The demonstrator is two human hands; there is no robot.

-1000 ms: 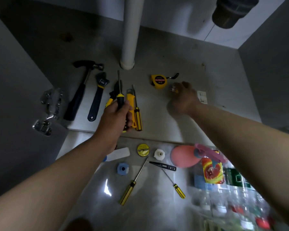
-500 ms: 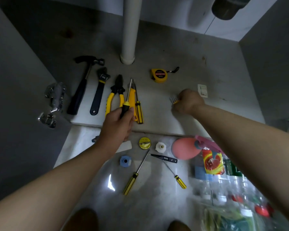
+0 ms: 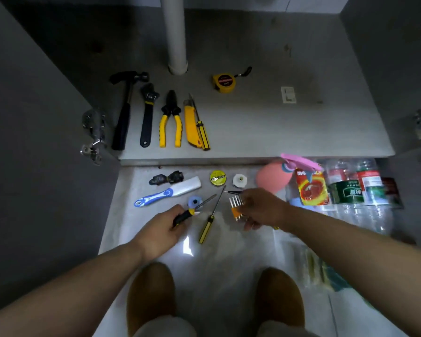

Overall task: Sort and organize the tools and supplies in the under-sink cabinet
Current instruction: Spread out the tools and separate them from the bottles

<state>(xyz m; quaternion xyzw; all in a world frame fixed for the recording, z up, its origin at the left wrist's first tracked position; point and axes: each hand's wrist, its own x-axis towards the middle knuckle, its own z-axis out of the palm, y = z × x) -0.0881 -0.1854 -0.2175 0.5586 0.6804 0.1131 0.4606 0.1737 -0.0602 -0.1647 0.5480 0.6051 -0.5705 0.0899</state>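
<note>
Grey cabinet floor (image 3: 253, 132) lies just ahead of me, with a hammer (image 3: 124, 110), wrench (image 3: 147, 113), pliers (image 3: 170, 117), knife (image 3: 190, 125) and shelved screwdriver (image 3: 203, 132) lined up side by side at its left front, and a tape measure (image 3: 224, 82) apart near the pipe (image 3: 176, 32). Both my hands are out over the pale tiles in front of the cabinet. My left hand (image 3: 161, 229) is curled round the black-and-yellow handle of the held screwdriver (image 3: 192, 211), whose shaft points up and right across the blue roll (image 3: 194, 201). My right hand (image 3: 260, 210) pinches the hex keys (image 3: 236, 207) by their orange holder, the bare ends fanned upward. A loose screwdriver (image 3: 210, 218) lies on the tiles between my hands, with a yellow tin (image 3: 217, 178) and white fitting (image 3: 239, 180) beyond it. I judge the sorting about half done, since several small things are not yet in the cabinet. The keys seem the likeliest trouble: if I tip the holder, one could slide out and skitter away. The shaft in my left hand is close over the roll and could knock it rolling if I swing carelessly. The row in the cabinet is tight, so setting another tool beside the shelved screwdriver could shove it and the knife askew. My right forearm passes near the bottles (image 3: 350, 190), which could topple at a bump.
</note>
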